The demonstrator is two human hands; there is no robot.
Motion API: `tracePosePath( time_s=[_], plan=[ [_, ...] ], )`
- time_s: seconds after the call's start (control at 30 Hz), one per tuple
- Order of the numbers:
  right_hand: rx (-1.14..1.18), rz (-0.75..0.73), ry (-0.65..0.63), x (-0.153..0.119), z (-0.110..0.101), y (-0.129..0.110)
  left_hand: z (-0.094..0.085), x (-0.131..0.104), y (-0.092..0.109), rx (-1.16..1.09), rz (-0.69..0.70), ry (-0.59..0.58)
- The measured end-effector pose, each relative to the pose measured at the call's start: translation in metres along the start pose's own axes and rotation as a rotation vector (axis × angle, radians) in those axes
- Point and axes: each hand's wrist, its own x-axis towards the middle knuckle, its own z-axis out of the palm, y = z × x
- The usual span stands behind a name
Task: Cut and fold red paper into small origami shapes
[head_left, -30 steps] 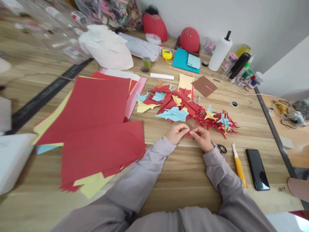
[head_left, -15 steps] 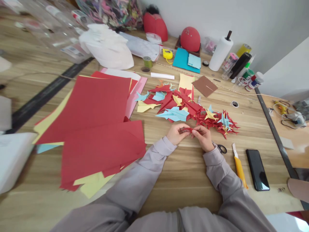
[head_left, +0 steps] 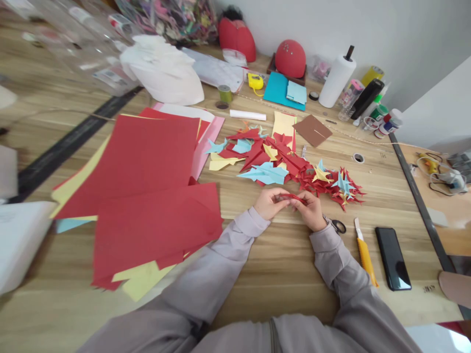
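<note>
Small dark writing (head_left: 429, 289), too small to read, marks the near right corner of the desk (head_left: 279, 274). Just inward lie a black phone (head_left: 393, 258) and a yellow-handled cutter (head_left: 365, 257), its blade toward the far edge. Left of these, the left hand (head_left: 270, 203) and right hand (head_left: 309, 211) pinch a red paper strip (head_left: 292, 196) between them, thumbs and fingers closed on it. Large red sheets (head_left: 158, 230) overlap toward the desk's left edge. Just beyond the hands spreads a pile of folded paper (head_left: 267, 173), red, blue and yellow. By the far right corner stand labelled bottles (head_left: 384, 128), and toward the far left a clear bottle (head_left: 110, 73); their print is too blurred to read.
</note>
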Motion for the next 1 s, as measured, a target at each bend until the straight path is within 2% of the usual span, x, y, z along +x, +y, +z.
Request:
tracePosePath(
  time_s=[0.27, 0.47, 0.6, 0.77, 1.0],
  plan=[
    [0.095, 0.011, 0.026, 0.001, 0.000, 0.003, 0.001, 0.000, 0.005, -0.007, -0.018, 0.037],
    [0.294, 0.068, 0.171, 0.006, -0.001, 0.006, -0.007, 0.004, 0.005, -0.031, 0.029, 0.112],
    [0.349, 0.083, 0.131, 0.007, -0.001, 0.009, -0.003, 0.003, 0.005, -0.029, 0.042, 0.069],
    [0.294, 0.076, 0.071, 0.007, 0.001, 0.008, 0.005, 0.003, -0.002, -0.015, 0.041, 0.045],
    [0.221, 0.001, 0.010, 0.005, 0.003, 0.008, 0.001, 0.006, -0.007, 0.000, 0.104, 0.059]
  ],
)
